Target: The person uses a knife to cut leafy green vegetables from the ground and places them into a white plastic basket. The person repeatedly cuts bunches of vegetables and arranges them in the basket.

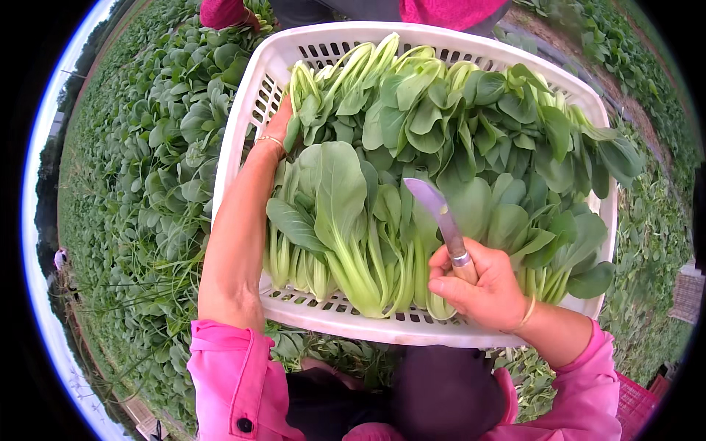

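A white plastic basket (pixel 238 110) with slotted walls lies before me, filled with two rows of bok choy. In the far row the heads (pixel 424 105) have their pale stems toward the far wall; the near row (pixel 353 237) has its stems toward me. My right hand (pixel 485 281) grips the wooden handle of a knife with a curved blade (pixel 436 206), held over the near row. My left hand (pixel 284 124) reaches inside the basket's left side, at the end of the far row; its fingers are mostly hidden by leaves and stems.
Growing bok choy (pixel 160 127) covers the ground on the left. Beyond the basket is a person in a pink top (pixel 452 11), one hand at the plants. A red plastic crate (pixel 634 399) stands at lower right, and a pale crate (pixel 686 292) at the right edge.
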`<state>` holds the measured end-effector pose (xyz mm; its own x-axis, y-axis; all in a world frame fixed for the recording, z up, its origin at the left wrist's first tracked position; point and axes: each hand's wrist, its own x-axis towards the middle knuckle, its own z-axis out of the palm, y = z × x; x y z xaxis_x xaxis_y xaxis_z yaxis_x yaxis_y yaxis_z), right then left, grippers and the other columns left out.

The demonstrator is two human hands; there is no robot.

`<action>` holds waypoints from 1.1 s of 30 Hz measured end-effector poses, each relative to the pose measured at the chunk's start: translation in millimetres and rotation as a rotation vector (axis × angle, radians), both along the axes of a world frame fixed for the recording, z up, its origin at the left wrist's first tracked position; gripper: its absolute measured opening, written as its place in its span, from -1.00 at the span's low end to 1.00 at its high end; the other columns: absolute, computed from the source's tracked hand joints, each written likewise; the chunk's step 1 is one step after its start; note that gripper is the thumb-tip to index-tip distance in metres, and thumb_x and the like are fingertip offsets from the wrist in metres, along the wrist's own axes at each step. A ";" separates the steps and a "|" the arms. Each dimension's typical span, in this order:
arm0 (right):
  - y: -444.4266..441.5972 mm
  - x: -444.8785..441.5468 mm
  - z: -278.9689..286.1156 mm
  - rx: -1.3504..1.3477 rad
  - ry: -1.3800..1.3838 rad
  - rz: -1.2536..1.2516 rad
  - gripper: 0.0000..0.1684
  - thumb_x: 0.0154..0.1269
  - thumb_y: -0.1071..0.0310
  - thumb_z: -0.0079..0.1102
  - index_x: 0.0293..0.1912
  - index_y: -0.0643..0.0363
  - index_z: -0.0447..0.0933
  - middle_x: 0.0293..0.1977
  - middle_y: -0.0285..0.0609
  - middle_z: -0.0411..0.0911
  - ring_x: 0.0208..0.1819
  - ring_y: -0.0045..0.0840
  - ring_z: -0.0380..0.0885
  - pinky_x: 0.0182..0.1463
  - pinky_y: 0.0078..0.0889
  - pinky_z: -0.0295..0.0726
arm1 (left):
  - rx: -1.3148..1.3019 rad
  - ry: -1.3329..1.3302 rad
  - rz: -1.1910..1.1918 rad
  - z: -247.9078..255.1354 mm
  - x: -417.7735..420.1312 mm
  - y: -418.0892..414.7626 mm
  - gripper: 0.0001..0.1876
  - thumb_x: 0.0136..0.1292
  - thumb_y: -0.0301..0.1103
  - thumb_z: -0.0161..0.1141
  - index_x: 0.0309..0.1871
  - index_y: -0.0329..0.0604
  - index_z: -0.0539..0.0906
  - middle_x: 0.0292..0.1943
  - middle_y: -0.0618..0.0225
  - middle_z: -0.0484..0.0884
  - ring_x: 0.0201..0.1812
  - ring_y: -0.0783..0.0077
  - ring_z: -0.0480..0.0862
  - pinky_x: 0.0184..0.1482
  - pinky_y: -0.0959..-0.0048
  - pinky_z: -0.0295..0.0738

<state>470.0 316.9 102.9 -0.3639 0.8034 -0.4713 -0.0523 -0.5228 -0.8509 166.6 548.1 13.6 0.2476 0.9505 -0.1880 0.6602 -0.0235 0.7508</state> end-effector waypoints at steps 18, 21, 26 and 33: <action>-6.7 9.0 -2.1 0.085 -0.043 0.030 -0.76 0.18 0.39 0.29 -0.19 0.22 0.45 -0.46 -0.43 0.46 -0.45 -0.81 0.37 -0.39 -0.65 0.42 | 0.414 0.452 0.034 95.8 36.2 -7.5 -0.41 0.25 -0.09 0.07 0.29 -0.23 0.38 0.18 -0.13 0.41 0.21 -0.02 0.43 0.25 0.26 0.30; -6.4 2.7 -4.0 0.109 -0.021 0.045 -0.76 0.18 0.40 0.29 -0.19 0.23 0.44 -0.48 -0.43 0.45 -0.46 -0.81 0.36 -0.40 -0.65 0.41 | 0.302 0.597 -0.082 5.7 30.5 -6.0 -0.33 0.35 -0.01 -0.02 0.42 -0.14 0.14 0.49 0.05 -0.14 0.47 0.03 -0.03 0.35 -0.07 -0.01; -1.7 5.0 -7.9 0.051 0.009 0.021 -0.75 0.18 0.37 0.29 -0.20 0.22 0.44 -0.50 -0.42 0.43 -0.48 -0.82 0.35 -0.43 -0.63 0.39 | 0.250 0.629 -0.127 -1.9 34.2 6.5 -0.33 0.36 -0.01 -0.05 0.44 -0.10 0.09 0.51 0.15 -0.19 0.50 0.12 -0.11 0.32 -0.15 -0.07; -5.6 0.1 -10.2 0.224 -0.011 0.027 -0.78 0.23 0.46 0.25 -0.15 0.22 0.43 -0.49 -0.44 0.40 -0.57 -0.85 0.27 -0.55 -0.69 0.27 | 0.337 0.601 -0.054 77.4 47.5 1.1 -0.40 0.24 0.00 0.10 0.24 -0.19 0.43 0.35 0.07 0.24 0.29 0.09 0.36 0.29 0.14 0.20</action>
